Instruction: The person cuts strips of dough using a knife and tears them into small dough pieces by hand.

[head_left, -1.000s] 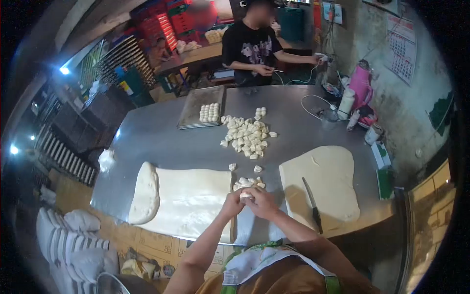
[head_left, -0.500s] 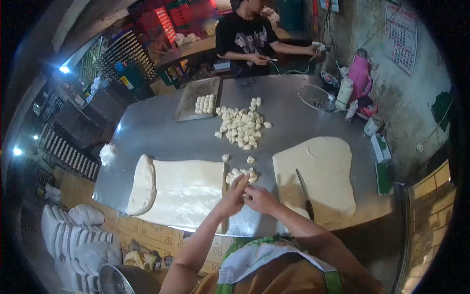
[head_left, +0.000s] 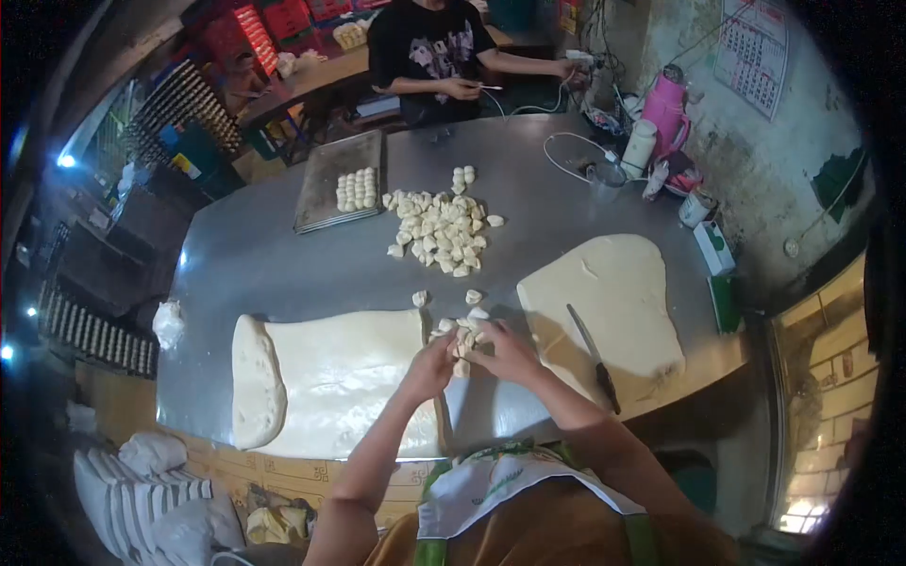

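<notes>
Apron (head_left: 500,479), white with green straps, on the wearer. Left hand (head_left: 432,366): fingers curled at the near-left edge of a small pile of cut dough pieces (head_left: 464,340); cannot tell whether they pinch one. Right hand (head_left: 510,354): thumb and fingers parted, against the pile's right side. Pile sits on a metal table (head_left: 302,274), between two dough sheets: a glossy rectangular sheet (head_left: 349,368), left edge folded over; a flat, irregular sheet (head_left: 623,283), bearing a dark-handled knife (head_left: 605,379). Beyond: two loose pieces (head_left: 473,297); large dough heap (head_left: 439,229); baking tray (head_left: 326,170) with rows of dough balls (head_left: 357,189). Across the table: person in black printed T-shirt (head_left: 429,47).
</notes>
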Demonstrator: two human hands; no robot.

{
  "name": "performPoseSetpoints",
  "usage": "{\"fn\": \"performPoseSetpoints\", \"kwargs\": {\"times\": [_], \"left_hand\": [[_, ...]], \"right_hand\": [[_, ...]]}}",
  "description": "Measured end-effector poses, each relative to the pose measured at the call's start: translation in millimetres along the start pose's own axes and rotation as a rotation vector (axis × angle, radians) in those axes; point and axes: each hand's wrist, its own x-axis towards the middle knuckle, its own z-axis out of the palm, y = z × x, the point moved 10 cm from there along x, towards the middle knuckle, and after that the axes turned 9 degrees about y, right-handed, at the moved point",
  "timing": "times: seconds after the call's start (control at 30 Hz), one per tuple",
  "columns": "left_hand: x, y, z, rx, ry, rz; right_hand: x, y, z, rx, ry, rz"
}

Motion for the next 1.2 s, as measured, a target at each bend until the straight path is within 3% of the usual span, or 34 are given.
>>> {"fn": "performPoseSetpoints", "kwargs": {"times": [0.07, 0.2, 0.3, 0.33, 0.43, 0.47, 0.57, 0.6, 0.7, 0.73, 0.8, 0.87, 0.93, 1.03, 1.07, 1.13, 1.17, 1.2], "left_hand": [[26, -4, -14, 0.05, 0.093, 0.038], [34, -6, -2, -0.098, -0.117, -0.019], [9, -47, 35, -0.023, -0.46, -0.212], [6, -46, 34, -0.036, -0.469, -0.224], [7, -9, 27, 0.105, -0.594, 0.039], [6, -9, 25, 0.09, -0.61, 0.031], [15, -34, 13, -0.206, -0.61, -0.28], [14, -45, 10, -0.21, -0.616, -0.292], [28, -90, -3, 0.249, -0.419, -0.082], [30, -99, -1, 0.336, -0.379, -0.045], [33, -124, 22, 0.475, -0.468, -0.163], [40, -163, 45, 0.549, -0.511, -0.217], [62, -209, 68, 0.45, -0.42, -0.268], [140, -184, 72, 0.202, -0.517, -0.304], [166, -170, 62, 0.208, -0.506, -0.292], [215, -128, 26, -0.174, -0.263, -0.296], [227, -113, 16, -0.172, -0.261, -0.292], [245, -88, -10, -0.336, -0.088, -0.187]], "right_hand": [[13, -17, 1, 0.148, 0.008, 0.004], [6, -20, 25, 0.228, -0.016, 0.047], [3, -2, 17, 0.204, 0.202, 0.116], [2, 8, 23, 0.197, 0.196, 0.133], [-6, 75, 56, -0.276, -0.134, 0.391], [-13, 82, 55, -0.279, -0.139, 0.412], [-5, 63, 39, -0.061, 0.029, 0.146], [-12, 64, 38, -0.058, 0.023, 0.158], [-52, 81, 41, 0.103, -0.057, 0.58], [-53, 84, 47, 0.1, -0.063, 0.59], [-29, 71, 53, -0.459, 0.013, 0.241], [-2, 61, 69, -0.73, 0.055, 0.054], [42, 93, 80, -0.438, -0.036, 0.287], [101, 129, 86, -0.295, -0.265, 0.556], [122, 129, 76, -0.297, -0.254, 0.542], [163, 123, 28, 0.033, 0.123, 0.487], [184, 121, 1, -0.059, 0.335, 0.322], [196, 114, -24, -0.15, 0.548, 0.157]]}}
